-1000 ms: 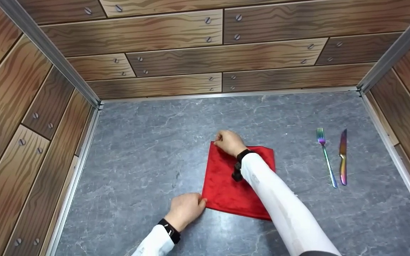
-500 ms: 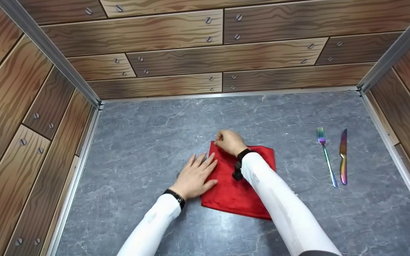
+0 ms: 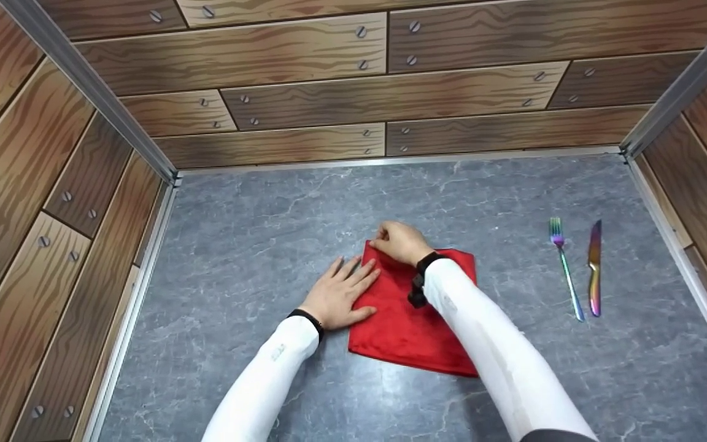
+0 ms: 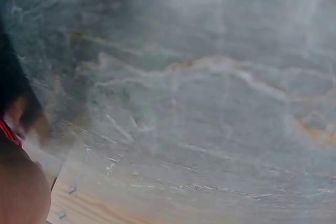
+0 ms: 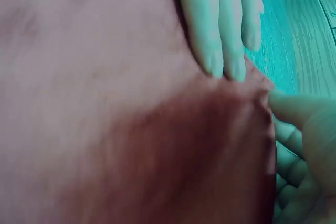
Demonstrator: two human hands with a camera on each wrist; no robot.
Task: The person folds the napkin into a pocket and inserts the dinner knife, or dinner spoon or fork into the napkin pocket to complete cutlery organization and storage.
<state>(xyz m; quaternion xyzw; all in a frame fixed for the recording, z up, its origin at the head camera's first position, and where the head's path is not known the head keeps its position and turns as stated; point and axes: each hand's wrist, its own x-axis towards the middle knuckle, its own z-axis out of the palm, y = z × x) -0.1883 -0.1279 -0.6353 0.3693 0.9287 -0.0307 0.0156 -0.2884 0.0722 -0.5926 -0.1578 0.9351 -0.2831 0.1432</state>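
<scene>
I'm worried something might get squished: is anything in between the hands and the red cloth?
Nothing that I can see. The left hand rests on the left edge of the red cloth, and the right hand pinches its far left corner. The fork and knife lie off to the right.

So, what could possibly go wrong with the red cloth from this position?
The right hand pinches the far left corner of the red cloth, while the spread fingers of the left hand rest on its left edge. If the corner is pulled while they press, the cloth might wrinkle or slip from the pinch. Also, the black device at the right wrist is just over the cloth and could catch or drag it.
</scene>
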